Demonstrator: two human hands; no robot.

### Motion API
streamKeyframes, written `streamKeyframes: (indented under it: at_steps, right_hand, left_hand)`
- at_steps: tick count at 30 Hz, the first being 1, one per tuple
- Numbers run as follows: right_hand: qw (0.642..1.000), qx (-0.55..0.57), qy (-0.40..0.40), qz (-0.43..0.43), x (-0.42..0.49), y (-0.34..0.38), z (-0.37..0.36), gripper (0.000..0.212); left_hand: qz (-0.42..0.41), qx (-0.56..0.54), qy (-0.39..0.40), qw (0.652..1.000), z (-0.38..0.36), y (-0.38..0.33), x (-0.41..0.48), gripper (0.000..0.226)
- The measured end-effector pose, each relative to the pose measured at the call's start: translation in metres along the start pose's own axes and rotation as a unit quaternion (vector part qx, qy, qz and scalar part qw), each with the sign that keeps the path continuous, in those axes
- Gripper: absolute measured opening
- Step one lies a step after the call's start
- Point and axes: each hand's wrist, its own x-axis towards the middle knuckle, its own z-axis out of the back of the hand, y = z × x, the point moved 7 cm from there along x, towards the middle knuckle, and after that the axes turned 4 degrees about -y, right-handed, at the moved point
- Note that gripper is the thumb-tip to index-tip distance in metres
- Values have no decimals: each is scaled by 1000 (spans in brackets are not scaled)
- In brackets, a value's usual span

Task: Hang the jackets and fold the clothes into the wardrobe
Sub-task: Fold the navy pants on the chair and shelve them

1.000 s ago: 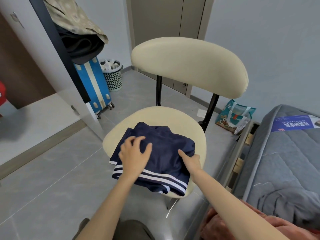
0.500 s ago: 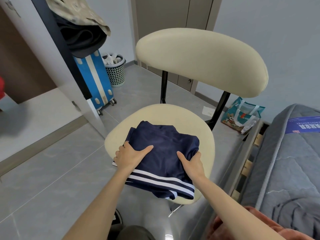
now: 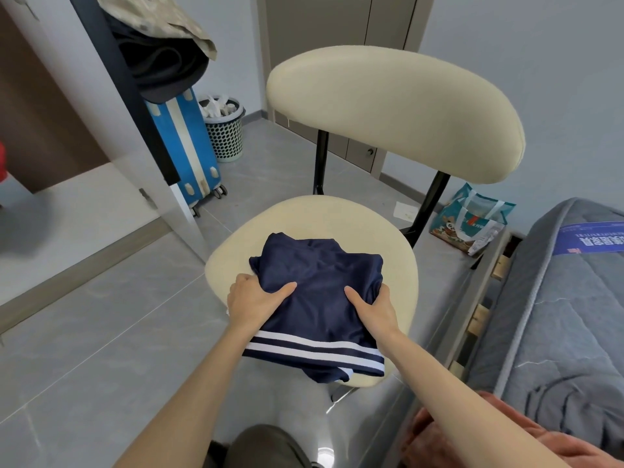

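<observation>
Chairs: I count one, a cream padded chair [image 3: 314,217], mid-scene.
Folded garments: one on its seat, the navy garment [image 3: 317,298]; I see two white stripes [image 3: 314,346] along its near edge.
Hands: two, the left hand [image 3: 256,304] and the right hand [image 3: 373,307].
Suitcases: one blue suitcase [image 3: 184,146], far left.
Loose clothes above the suitcase: two that I can tell, a patterned beige piece [image 3: 162,18] and a dark piece [image 3: 162,65] beneath it.
Bins: one perforated waste basket [image 3: 224,133], just beside the suitcase.
Bags: one printed tote bag [image 3: 472,224], on the floor, right.
Mattresses: one grey mattress [image 3: 557,315], right.
</observation>
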Motion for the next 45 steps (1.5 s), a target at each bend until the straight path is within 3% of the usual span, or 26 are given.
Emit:
streamKeyframes:
  at_steps: [7, 12, 19, 24, 31, 40, 45]
  right_hand:
    - [998, -12, -20, 54, -3, 7, -8, 64]
    - [995, -24, -34, 89, 1, 24, -35, 58]
    - [992, -33, -9, 123, -16, 95, -95, 56]
    - [988, -42, 42, 141, -63, 188, -135, 53]
    - [972, -28, 141, 184, -168, 365, -187, 55]
    - [926, 32, 248, 284, -300, 571, -258, 41]
    - [890, 80, 286, 347, -350, 662, -292, 53]
  left_hand:
    - [29, -158, 37, 986, -3, 24, -1, 57]
    - [59, -296, 70, 951, 9, 50, 16, 49]
    - [95, -396, 20, 913, 83, 78, 34, 62]
    - [123, -421, -24, 898, 187, 76, 25, 60]
    - [121, -449, -98, 880, 388, 46, -7, 60]
    - [40, -424, -260, 867, 640, 4, -54, 62]
    - [-14, -414, -321, 852, 743, -18, -65, 56]
